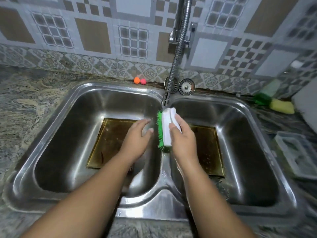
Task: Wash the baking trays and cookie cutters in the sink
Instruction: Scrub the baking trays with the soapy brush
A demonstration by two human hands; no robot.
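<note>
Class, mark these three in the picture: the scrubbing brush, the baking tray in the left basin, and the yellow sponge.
scrubbing brush (166, 130): head view, on its white back.
baking tray (109, 140): head view, on its bare floor.
yellow sponge (282, 106): head view, on its top face.

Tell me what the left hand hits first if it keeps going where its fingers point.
Probably the green bristles of the scrub brush, which the right hand holds just ahead of the left hand. Depth is unclear; it might pass below them.
</note>
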